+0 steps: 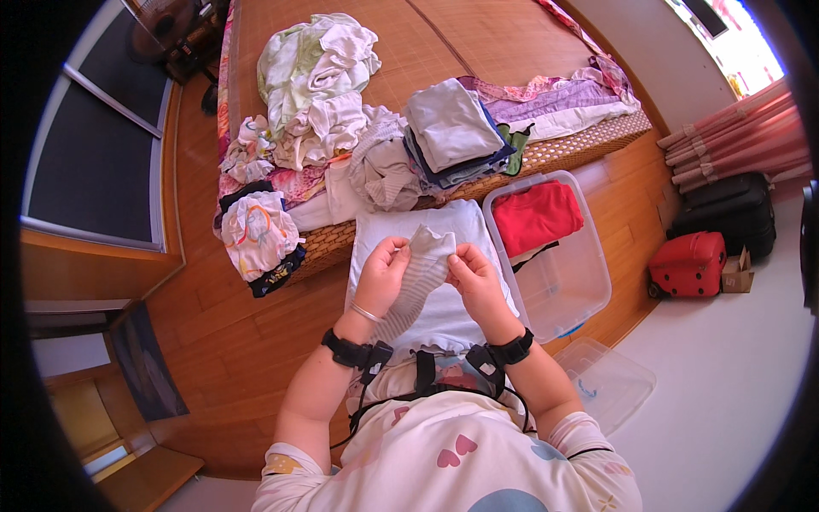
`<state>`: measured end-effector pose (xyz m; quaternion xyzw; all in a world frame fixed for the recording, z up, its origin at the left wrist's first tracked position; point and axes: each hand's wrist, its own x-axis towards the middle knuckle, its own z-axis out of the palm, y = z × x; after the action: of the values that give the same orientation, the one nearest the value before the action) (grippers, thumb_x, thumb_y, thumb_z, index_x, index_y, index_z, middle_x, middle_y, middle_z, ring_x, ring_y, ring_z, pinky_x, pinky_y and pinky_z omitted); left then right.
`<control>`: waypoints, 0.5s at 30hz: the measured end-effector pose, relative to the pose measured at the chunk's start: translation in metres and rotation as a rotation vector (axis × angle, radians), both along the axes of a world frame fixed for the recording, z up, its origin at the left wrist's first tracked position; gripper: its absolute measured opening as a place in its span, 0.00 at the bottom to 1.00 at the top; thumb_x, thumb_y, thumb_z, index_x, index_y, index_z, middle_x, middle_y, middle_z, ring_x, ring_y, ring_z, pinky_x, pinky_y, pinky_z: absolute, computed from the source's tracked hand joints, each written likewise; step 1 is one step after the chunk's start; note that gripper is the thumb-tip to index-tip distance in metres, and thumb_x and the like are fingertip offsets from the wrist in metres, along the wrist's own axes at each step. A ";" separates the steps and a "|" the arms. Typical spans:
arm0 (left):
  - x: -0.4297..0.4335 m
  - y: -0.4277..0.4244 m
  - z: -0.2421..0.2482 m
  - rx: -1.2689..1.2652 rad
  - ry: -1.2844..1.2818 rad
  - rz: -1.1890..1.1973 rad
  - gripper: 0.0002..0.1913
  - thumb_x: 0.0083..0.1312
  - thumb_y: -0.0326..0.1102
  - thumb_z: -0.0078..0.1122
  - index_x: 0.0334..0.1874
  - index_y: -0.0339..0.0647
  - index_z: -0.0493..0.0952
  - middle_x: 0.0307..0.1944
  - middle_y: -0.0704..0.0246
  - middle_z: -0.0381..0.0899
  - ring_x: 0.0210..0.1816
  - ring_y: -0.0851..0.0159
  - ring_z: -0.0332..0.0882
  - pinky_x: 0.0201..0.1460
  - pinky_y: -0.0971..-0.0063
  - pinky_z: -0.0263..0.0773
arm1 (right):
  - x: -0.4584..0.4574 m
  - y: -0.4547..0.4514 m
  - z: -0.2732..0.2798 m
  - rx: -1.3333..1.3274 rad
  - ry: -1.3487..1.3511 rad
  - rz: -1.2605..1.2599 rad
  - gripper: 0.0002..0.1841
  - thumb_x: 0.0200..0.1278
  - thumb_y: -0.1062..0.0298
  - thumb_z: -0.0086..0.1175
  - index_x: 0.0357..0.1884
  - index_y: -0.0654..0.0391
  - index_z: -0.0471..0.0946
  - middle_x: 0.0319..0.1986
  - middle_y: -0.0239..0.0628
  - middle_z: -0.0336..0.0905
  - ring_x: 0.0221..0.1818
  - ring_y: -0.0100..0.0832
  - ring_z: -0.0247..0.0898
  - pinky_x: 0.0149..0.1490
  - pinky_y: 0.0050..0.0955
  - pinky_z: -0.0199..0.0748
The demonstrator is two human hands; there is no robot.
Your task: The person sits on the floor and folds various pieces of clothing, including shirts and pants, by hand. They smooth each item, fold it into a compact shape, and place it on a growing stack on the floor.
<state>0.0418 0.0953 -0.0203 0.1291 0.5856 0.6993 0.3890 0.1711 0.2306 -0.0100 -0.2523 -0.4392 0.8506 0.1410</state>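
Note:
My left hand (382, 274) and my right hand (475, 276) pinch the upper edge of a small striped cloth garment (419, 281), pale grey and white, one at each side. The lower end of the garment hangs towards my lap. Beneath it a larger pale garment (455, 320) lies spread between me and the bed. Just past my hands, a crumpled striped garment (384, 169) lies at the bed's edge, beside a stack of folded clothes (451, 125) with a pale one on top.
To the right, a clear plastic box (579, 281) holds red folded clothing (537, 217); its apparent lid (608, 381) lies nearby. Loose clothes (317, 64) and a patterned pile (259, 233) are on the bed (409, 45). A red suitcase (688, 265) stands by the wall.

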 end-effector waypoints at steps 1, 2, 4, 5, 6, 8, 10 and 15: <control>-0.002 0.000 0.001 -0.005 0.037 -0.003 0.09 0.77 0.34 0.51 0.51 0.37 0.75 0.37 0.77 0.79 0.37 0.81 0.73 0.42 0.85 0.70 | 0.001 0.001 0.001 -0.048 0.020 0.025 0.06 0.74 0.68 0.52 0.47 0.58 0.74 0.36 0.27 0.77 0.36 0.19 0.74 0.46 0.23 0.76; -0.003 0.000 0.002 -0.026 0.113 -0.016 0.09 0.77 0.34 0.52 0.52 0.37 0.75 0.35 0.77 0.79 0.35 0.81 0.73 0.40 0.85 0.70 | 0.002 0.001 0.002 -0.096 0.040 0.051 0.07 0.74 0.67 0.53 0.47 0.58 0.74 0.35 0.27 0.77 0.36 0.19 0.73 0.46 0.23 0.75; -0.005 0.000 0.006 -0.070 0.264 -0.040 0.09 0.77 0.33 0.52 0.53 0.37 0.76 0.33 0.78 0.79 0.33 0.81 0.72 0.37 0.85 0.69 | 0.003 0.002 0.009 -0.190 0.067 0.096 0.09 0.74 0.66 0.53 0.50 0.58 0.75 0.36 0.27 0.77 0.36 0.19 0.73 0.46 0.22 0.75; -0.005 0.000 0.009 -0.087 0.263 -0.072 0.09 0.76 0.34 0.53 0.53 0.38 0.76 0.31 0.77 0.78 0.31 0.81 0.71 0.35 0.85 0.68 | 0.003 0.004 0.015 -0.235 0.073 0.115 0.11 0.74 0.64 0.53 0.51 0.59 0.75 0.37 0.27 0.78 0.36 0.18 0.72 0.46 0.22 0.74; -0.005 0.001 0.014 -0.103 0.263 -0.104 0.09 0.76 0.34 0.54 0.53 0.38 0.76 0.29 0.77 0.78 0.29 0.82 0.70 0.32 0.84 0.66 | 0.003 0.005 0.019 -0.277 0.080 0.134 0.12 0.74 0.63 0.53 0.53 0.59 0.75 0.38 0.27 0.78 0.36 0.18 0.72 0.46 0.22 0.74; -0.002 0.004 0.019 -0.112 0.251 -0.162 0.09 0.75 0.34 0.56 0.52 0.39 0.76 0.27 0.77 0.77 0.27 0.81 0.68 0.29 0.84 0.65 | 0.002 0.000 0.023 -0.156 -0.054 0.125 0.15 0.74 0.60 0.53 0.53 0.60 0.76 0.39 0.27 0.79 0.37 0.18 0.73 0.47 0.21 0.73; 0.000 0.007 0.022 -0.099 0.226 -0.214 0.09 0.74 0.35 0.58 0.51 0.39 0.77 0.26 0.77 0.77 0.26 0.81 0.68 0.28 0.83 0.64 | 0.001 -0.001 0.023 0.003 -0.141 0.120 0.16 0.74 0.58 0.53 0.53 0.60 0.77 0.40 0.27 0.80 0.38 0.18 0.73 0.48 0.21 0.73; -0.001 0.000 0.021 -0.123 0.112 -0.354 0.11 0.73 0.35 0.60 0.52 0.38 0.76 0.28 0.77 0.78 0.28 0.80 0.69 0.33 0.83 0.67 | 0.003 0.019 0.004 0.069 -0.247 0.041 0.15 0.74 0.56 0.54 0.47 0.58 0.81 0.38 0.25 0.80 0.42 0.18 0.75 0.49 0.22 0.72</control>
<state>0.0407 0.0955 0.0007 0.2447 0.6162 0.5746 0.4798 0.1741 0.2493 -0.0057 -0.3414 -0.4873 0.8000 0.0771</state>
